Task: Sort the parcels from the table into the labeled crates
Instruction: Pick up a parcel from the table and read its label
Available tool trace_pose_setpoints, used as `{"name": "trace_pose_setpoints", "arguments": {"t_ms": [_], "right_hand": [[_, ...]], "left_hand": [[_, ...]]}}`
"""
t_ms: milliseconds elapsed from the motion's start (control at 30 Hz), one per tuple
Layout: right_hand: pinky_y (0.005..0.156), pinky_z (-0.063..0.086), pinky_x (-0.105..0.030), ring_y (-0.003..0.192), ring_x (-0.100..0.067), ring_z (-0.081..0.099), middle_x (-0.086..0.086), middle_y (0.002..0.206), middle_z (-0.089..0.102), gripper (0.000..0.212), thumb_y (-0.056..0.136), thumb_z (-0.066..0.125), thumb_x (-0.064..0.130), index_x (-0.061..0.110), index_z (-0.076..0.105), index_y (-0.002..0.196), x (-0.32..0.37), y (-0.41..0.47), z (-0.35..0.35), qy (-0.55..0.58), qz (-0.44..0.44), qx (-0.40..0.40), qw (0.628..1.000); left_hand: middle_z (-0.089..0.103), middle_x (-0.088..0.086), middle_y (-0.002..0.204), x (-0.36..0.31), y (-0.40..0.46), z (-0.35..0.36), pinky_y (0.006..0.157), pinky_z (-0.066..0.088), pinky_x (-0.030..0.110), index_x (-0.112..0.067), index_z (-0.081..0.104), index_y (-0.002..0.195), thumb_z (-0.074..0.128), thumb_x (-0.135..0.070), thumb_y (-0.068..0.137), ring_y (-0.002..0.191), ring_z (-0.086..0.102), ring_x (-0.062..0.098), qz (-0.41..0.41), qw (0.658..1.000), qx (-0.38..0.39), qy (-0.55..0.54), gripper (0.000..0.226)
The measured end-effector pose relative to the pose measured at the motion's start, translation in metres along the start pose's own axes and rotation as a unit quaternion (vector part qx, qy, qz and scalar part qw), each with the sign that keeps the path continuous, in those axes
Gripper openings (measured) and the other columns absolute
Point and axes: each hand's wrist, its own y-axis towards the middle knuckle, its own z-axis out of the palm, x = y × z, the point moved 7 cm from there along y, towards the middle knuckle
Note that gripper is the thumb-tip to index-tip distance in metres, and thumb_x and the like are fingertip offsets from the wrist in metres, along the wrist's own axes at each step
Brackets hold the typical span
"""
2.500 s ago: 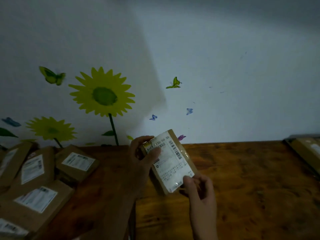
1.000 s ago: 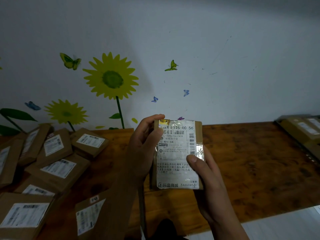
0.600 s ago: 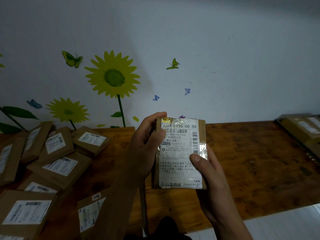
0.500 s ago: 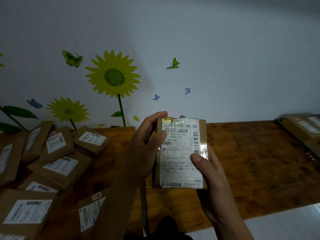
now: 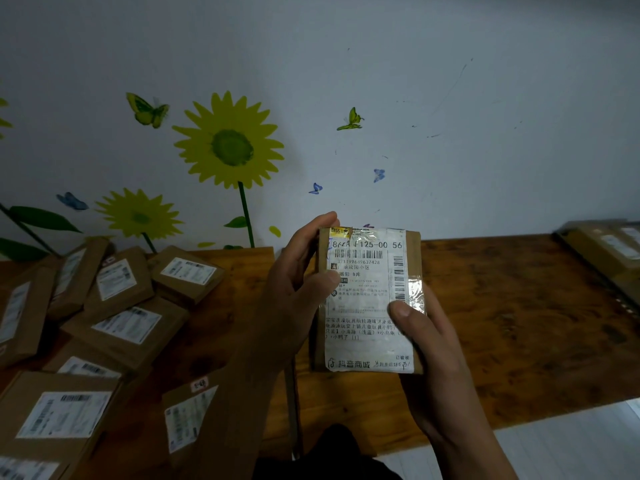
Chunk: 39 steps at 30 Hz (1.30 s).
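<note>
A small brown parcel (image 5: 367, 282) with a white shipping label faces me, held upright above the wooden table (image 5: 502, 306). My left hand (image 5: 294, 296) grips its left edge, thumb on the label and fingers curled over the top corner. My right hand (image 5: 433, 348) holds its lower right side, thumb pressed on the label. Several more brown labelled parcels (image 5: 121, 323) lie in a loose heap on the table's left part. No crate is in view.
More parcels (image 5: 609, 251) sit stacked at the table's far right edge. A white wall with sunflower stickers (image 5: 228, 147) stands directly behind the table. Pale floor (image 5: 554, 445) shows at the lower right, past the table's front edge.
The parcel went from tilted to upright and came closer to me, with its label now square to my view. Both hands kept their hold; over the last half second almost nothing moved.
</note>
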Motion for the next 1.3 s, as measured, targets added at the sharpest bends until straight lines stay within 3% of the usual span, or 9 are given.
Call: {"name": "trace_pose_setpoints", "arguments": {"t_ms": [500, 700, 900, 1300], "right_hand": [[0.092, 0.057, -0.053, 0.115, -0.033, 0.069, -0.009, 0.129, 0.069, 0.082, 0.070, 0.074, 0.043, 0.026, 0.048, 0.147, -0.004, -0.003, 0.005, 0.001, 0.006, -0.007, 1.000], [0.087, 0.060, -0.046, 0.112, -0.031, 0.070, -0.009, 0.127, 0.070, 0.070, 0.079, 0.067, 0.031, 0.025, 0.048, 0.146, -0.003, -0.002, 0.005, 0.010, 0.007, -0.015, 1.000], [0.084, 0.061, -0.040, 0.112, -0.030, 0.070, -0.008, 0.126, 0.071, 0.065, 0.082, 0.063, 0.030, 0.024, 0.050, 0.145, -0.001, -0.002, 0.004, 0.009, 0.001, -0.016, 1.000], [0.096, 0.054, -0.054, 0.116, -0.032, 0.068, -0.009, 0.128, 0.070, 0.062, 0.083, 0.062, 0.030, 0.023, 0.051, 0.144, 0.001, -0.001, 0.000, 0.008, -0.002, -0.028, 1.000]], "left_hand": [[0.059, -0.025, 0.136, 0.006, -0.008, -0.002, 0.090, 0.054, 0.026, -0.034, 0.039, 0.143, 0.058, -0.026, 0.073, 0.129, 0.056, 0.009, -0.010, 1.000, 0.023, -0.016, 0.073], [0.057, -0.021, 0.140, 0.008, -0.009, -0.003, 0.092, 0.053, 0.031, -0.036, 0.038, 0.144, 0.059, -0.026, 0.072, 0.132, 0.055, 0.013, -0.011, 1.000, 0.025, -0.011, 0.075], [0.050, -0.003, 0.150, 0.010, -0.011, 0.000, 0.095, 0.054, 0.034, -0.029, 0.032, 0.150, 0.061, -0.027, 0.074, 0.135, 0.053, 0.019, -0.014, 0.999, 0.034, -0.010, 0.082], [0.045, -0.004, 0.154, 0.013, -0.012, 0.006, 0.101, 0.052, 0.040, -0.028, 0.023, 0.156, 0.060, -0.028, 0.076, 0.138, 0.049, 0.019, -0.017, 0.999, 0.052, 0.004, 0.088]]}}
